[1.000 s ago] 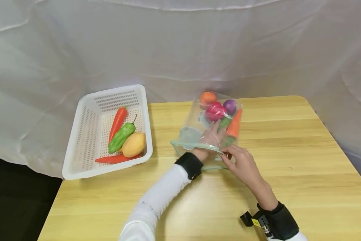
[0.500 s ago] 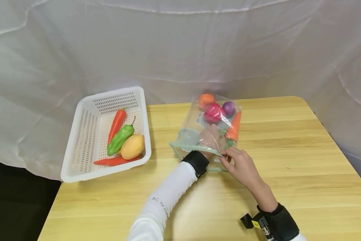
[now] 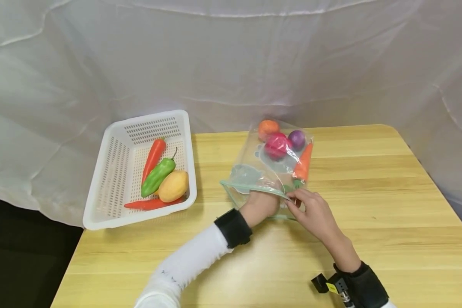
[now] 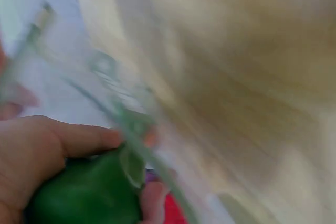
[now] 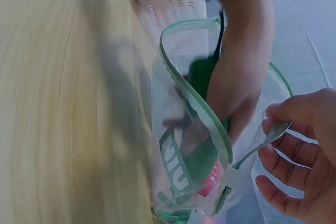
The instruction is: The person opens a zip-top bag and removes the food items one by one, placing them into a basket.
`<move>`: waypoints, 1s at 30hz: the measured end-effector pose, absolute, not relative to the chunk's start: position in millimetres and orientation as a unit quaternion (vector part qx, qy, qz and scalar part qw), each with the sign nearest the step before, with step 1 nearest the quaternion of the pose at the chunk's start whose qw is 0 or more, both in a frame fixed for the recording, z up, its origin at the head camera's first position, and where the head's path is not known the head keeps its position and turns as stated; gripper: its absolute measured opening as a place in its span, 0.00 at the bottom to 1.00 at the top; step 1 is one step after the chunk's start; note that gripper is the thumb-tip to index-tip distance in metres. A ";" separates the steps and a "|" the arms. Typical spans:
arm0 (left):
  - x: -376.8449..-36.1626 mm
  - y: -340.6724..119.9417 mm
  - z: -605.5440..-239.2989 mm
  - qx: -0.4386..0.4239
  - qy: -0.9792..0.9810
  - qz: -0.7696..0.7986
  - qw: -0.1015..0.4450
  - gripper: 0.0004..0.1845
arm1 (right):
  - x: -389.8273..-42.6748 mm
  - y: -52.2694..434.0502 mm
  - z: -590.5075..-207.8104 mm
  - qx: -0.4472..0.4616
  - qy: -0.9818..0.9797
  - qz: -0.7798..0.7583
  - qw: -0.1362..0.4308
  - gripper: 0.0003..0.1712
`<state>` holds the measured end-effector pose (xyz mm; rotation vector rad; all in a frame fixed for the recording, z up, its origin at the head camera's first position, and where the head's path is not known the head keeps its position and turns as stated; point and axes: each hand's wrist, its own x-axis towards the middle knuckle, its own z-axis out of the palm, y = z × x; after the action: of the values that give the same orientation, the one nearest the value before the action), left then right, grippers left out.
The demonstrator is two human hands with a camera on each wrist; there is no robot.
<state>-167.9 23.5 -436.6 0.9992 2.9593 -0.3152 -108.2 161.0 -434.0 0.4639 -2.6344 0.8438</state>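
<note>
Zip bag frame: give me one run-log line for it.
left hand: inside zip bag, grips green vegetable | right hand: pinches bag rim | white basket: left of bag on table

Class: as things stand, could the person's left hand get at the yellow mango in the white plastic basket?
Probably not yet: the left hand grips a green vegetable inside the clear zip bag; the yellow mango lies uncovered.

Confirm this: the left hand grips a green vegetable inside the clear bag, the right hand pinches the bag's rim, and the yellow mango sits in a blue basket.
One slip: the basket is white, as the head view shows. The rest stands.
</note>
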 end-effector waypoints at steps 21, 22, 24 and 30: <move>-105.9 -121.7 -399.3 0.363 0.906 0.125 -0.177 0.26 | -110.5 165.2 -438.1 0.169 -0.918 0.305 0.189 0.04; -109.2 -130.3 -398.9 0.344 0.906 0.135 -0.205 0.26 | -110.4 165.2 -437.9 0.169 -0.918 0.305 0.189 0.04; -117.4 -147.6 -399.6 0.296 0.908 0.152 -0.255 0.26 | -110.4 165.6 -437.6 0.169 -0.917 0.306 0.191 0.04; -138.0 -192.8 -411.9 0.139 0.935 0.176 -0.275 0.27 | -109.9 166.2 -436.7 0.170 -0.916 0.310 0.190 0.05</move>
<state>-138.0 -192.8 -411.9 0.5347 3.5969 0.6783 -109.9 166.2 -436.7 0.4788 -2.5737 0.8722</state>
